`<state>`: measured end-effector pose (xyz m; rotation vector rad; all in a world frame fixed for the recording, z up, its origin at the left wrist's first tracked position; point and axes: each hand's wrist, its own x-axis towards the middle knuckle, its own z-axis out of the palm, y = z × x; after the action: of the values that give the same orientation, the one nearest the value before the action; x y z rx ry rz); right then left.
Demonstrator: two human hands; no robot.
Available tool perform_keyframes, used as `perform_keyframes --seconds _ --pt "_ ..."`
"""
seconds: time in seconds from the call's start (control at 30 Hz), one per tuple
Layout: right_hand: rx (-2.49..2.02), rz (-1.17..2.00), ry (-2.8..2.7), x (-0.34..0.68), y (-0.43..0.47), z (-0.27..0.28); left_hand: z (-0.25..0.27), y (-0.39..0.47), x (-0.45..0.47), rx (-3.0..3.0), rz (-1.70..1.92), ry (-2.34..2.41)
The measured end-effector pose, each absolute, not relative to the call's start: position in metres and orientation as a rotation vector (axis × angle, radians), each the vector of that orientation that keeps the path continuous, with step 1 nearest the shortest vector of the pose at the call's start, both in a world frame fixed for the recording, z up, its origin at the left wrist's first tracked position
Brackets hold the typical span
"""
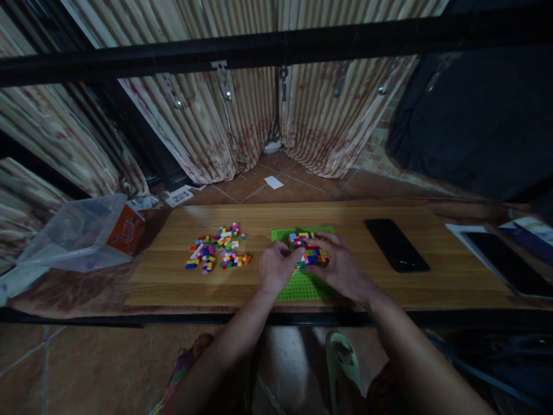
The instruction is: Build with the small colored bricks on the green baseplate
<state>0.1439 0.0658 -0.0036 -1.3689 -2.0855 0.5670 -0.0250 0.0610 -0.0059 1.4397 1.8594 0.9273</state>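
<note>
A green studded baseplate (305, 288) lies on the wooden board, and on it sits a block of many-coloured toy bricks (316, 255). My left hand (276, 268) is closed at the left side of this block, its thumb reaching to the bricks. Whether a small brick sits in its curled fingers is hidden. From the right, my right hand (343, 265) curves round the block, with fingers at its far edge and thumb at its near side. Loose toy bricks (227, 245) lie scattered left of the baseplate.
On the board (173, 288), a black phone (395, 245) lies right of my hands. Farther right is another dark flat device (512, 262) over white paper. A clear plastic box (78, 233) with an orange label stands at the left. Curtains (242, 121) hang behind.
</note>
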Motion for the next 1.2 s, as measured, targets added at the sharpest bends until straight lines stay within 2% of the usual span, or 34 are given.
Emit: perform_keyframes --seconds 0.73,1.2 --pt "-1.391 0.490 -2.179 0.142 0.063 -0.012 -0.026 0.070 -0.022 1.286 1.021 1.688" --pt "-1.327 0.433 -2.188 0.151 0.069 -0.024 -0.004 0.066 -0.073 1.625 1.006 1.667"
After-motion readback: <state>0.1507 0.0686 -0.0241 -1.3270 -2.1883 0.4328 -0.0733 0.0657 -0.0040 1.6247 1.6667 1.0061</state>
